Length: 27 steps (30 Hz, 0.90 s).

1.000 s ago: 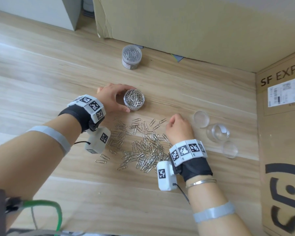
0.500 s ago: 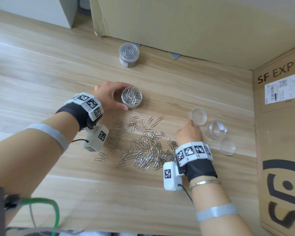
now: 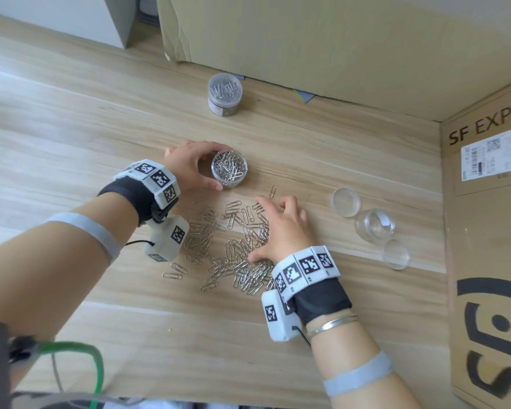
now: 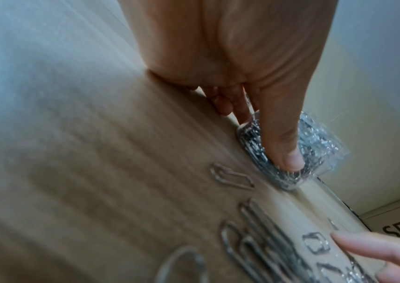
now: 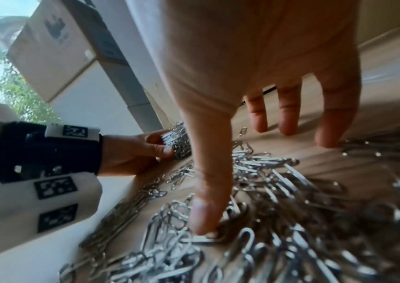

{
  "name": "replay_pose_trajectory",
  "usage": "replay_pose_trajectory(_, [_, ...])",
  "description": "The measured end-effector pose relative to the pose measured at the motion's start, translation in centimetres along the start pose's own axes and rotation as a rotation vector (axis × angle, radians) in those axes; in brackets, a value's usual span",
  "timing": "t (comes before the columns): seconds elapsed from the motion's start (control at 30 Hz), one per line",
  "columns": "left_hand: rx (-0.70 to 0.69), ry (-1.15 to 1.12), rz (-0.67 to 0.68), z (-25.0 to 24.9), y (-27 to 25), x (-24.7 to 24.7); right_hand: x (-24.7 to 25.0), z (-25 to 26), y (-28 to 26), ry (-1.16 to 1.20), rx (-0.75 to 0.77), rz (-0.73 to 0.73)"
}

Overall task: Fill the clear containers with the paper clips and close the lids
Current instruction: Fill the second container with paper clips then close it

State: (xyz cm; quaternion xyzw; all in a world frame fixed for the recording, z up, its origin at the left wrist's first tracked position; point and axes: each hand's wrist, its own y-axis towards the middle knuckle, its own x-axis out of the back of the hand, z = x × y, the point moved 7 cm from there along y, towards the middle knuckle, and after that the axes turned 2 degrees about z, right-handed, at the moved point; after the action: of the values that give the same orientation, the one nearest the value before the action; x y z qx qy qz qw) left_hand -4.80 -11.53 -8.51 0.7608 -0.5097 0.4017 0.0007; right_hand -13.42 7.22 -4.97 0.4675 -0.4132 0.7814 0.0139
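Observation:
A clear round container [image 3: 229,169] full of paper clips stands uncapped on the wooden table. My left hand [image 3: 189,168] grips its side, thumb [image 4: 282,145] pressed against the wall. A loose pile of silver paper clips [image 3: 233,249] lies in front of it. My right hand [image 3: 281,228] is spread over the pile's right side, fingers straight, thumb [image 5: 206,210] and fingertips touching clips. To the right an empty clear container [image 3: 375,225] lies with two loose clear lids [image 3: 345,202] [image 3: 395,254] near it.
A closed container of clips [image 3: 224,94] stands at the back by a large cardboard box [image 3: 337,48]. Another box marked SF EXPR [image 3: 490,231] walls the right side. A green cable [image 3: 71,364] hangs at the near left edge.
My right hand moved back left from the loose lid and now lies spread on the clip pile. The left hand kept its hold on the filled container.

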Motion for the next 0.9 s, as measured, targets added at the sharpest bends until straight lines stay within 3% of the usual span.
replay_pose_trajectory(0.4, [0.0,0.016,-0.009,0.1,0.1,0.0,1.0,0.8,1.4,0.065,0.117,-0.193])
replay_pose_trajectory(0.63, [-0.001,-0.022,0.005,0.3,0.2,-0.3,1.3,1.6,2.1,-0.003,0.168,-0.184])
replay_pose_trajectory(0.9, [-0.004,-0.036,0.013,0.2,0.2,-0.2,3.2,1.7,2.3,0.161,0.155,-0.268])
